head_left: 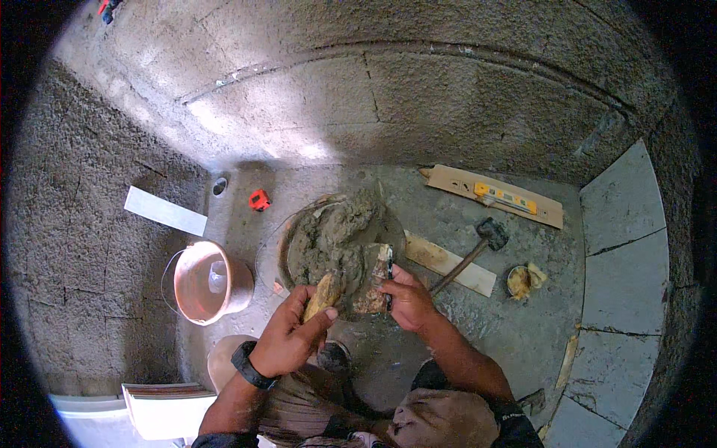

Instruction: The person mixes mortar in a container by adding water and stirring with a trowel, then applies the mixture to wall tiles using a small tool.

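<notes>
In front of me stands a wide tub [282, 250] heaped with wet grey mortar [328, 231]. My left hand [291, 332], with a dark band on its wrist, is closed around the yellowish wooden handle of a trowel [323, 297]. The trowel's blade cannot be told apart from the mortar. Over the tub's near right side, my right hand [409, 300] grips a flat rectangular scraper [372, 291] with a dark edge, its face smeared with brown and grey mortar. Both tools are close together, a small gap between them.
Left of the tub are a pinkish bucket [240, 287], a red tape measure [259, 200] and a white tile strip [166, 212]. To the right lie a rubber mallet [491, 234], a board [448, 183] bearing a yellow level [506, 198], and a small bowl [517, 282]. Large tiles [624, 280] line the right wall.
</notes>
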Motion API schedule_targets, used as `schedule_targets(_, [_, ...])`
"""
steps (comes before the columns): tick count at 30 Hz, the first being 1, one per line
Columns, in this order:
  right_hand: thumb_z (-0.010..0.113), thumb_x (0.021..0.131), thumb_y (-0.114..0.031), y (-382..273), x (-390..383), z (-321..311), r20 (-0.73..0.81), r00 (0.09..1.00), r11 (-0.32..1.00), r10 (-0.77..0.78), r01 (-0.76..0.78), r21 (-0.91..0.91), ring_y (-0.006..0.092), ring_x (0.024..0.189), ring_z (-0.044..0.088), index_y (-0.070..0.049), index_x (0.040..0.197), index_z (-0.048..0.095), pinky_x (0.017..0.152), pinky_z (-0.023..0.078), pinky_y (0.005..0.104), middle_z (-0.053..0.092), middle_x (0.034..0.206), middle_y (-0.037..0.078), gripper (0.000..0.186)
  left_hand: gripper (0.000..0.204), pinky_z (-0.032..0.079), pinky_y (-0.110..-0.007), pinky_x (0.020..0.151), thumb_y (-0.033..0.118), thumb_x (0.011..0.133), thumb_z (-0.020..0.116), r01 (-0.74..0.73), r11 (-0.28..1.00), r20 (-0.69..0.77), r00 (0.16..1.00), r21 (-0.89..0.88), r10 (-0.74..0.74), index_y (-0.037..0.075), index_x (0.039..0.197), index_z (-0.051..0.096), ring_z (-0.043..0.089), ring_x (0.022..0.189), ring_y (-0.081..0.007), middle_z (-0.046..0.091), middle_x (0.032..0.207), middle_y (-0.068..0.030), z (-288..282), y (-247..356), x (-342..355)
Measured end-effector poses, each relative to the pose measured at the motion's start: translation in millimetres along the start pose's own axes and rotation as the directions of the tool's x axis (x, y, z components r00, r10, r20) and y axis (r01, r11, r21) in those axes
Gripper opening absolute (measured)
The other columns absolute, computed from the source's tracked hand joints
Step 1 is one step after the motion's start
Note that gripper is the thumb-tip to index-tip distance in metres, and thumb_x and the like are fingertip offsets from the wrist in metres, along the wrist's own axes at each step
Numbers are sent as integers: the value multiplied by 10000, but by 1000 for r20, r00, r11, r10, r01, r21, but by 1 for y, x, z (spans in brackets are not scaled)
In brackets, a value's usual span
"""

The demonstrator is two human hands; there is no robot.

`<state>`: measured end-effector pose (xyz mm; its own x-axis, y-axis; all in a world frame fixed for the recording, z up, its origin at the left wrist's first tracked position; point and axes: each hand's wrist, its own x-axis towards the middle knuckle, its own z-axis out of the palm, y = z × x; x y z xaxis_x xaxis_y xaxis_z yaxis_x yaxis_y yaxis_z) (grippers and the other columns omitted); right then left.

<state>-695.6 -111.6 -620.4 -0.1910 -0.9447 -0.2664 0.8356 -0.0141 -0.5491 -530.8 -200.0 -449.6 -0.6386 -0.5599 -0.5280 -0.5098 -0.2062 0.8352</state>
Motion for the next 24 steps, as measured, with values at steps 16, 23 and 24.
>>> schedule_targets(16, [574,766,-11,-99,-108,-81,-64,751,715,-657,593,-370,258,1103,561,-70,1184,567,948,447,415,589,1173,116,422,257,371,-241,494,291,968,522,-171,977,134,973,-127,187,54,1059,558,472,565,-107,553,752,-28,-40,9,-6])
schedule_targets(23, [570,879,-99,-260,-291,-123,-168,-159,207,-973,-274,-939,210,781,584,-26,988,610,704,466,344,594,847,92,138,390,390,-242,502,376,946,534,-115,993,-109,988,-39,110,26,1118,537,508,594,-134,593,809,-65,-37,16,-12])
schedule_targets(24, [566,851,-71,-281,-310,-126,175,-182,-51,-968,-538,-841,244,811,584,-31,1015,612,708,469,351,597,884,104,175,404,387,-244,506,388,943,534,-77,997,-90,993,-21,75,31,1132,536,502,600,-132,586,808,-58,-37,18,-11])
